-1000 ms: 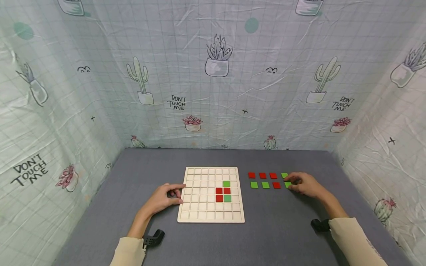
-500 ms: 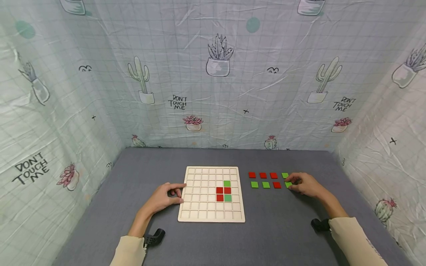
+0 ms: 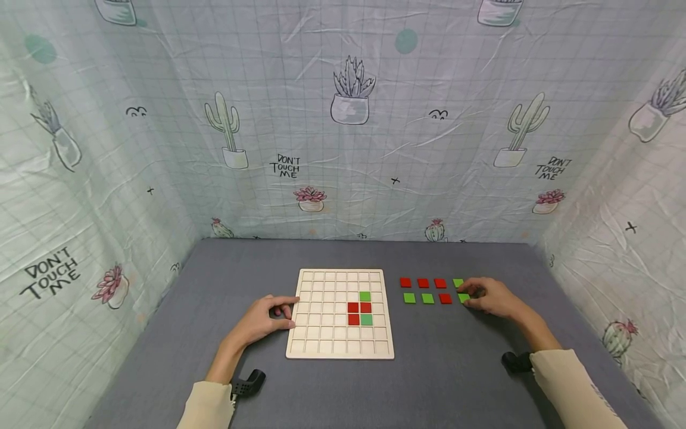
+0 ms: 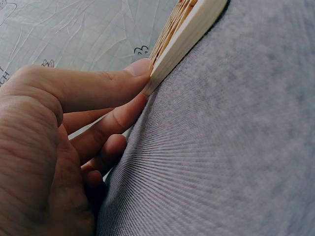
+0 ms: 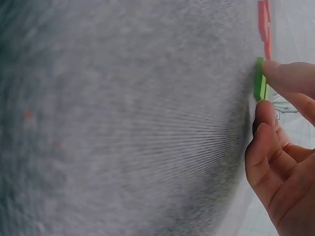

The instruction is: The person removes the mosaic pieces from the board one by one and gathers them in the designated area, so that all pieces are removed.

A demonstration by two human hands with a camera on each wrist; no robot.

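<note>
In the head view a pale wooden grid board [image 3: 321,350] lies flat on the grey table. Red and green square tiles fill several of its cells, right of the middle. At its left edge is my left hand [image 3: 259,319]; thumb and index finger touch the edge, spread apart, and the other fingers bend beneath. To the right, my right hand [image 3: 493,298] pinches a green tile [image 5: 259,81] between thumb and finger at the right end of the near row. That tile is partly covered by the fingers in the head view. Another green tile [image 3: 458,283] lies just behind it.
Loose tiles lie in two rows right of the board, among them a red tile [image 3: 405,282] and a green tile [image 3: 409,298]. Patterned cloth [image 3: 354,179] walls the table at the back and both sides. Each wrist wears a black camera [image 3: 249,383].
</note>
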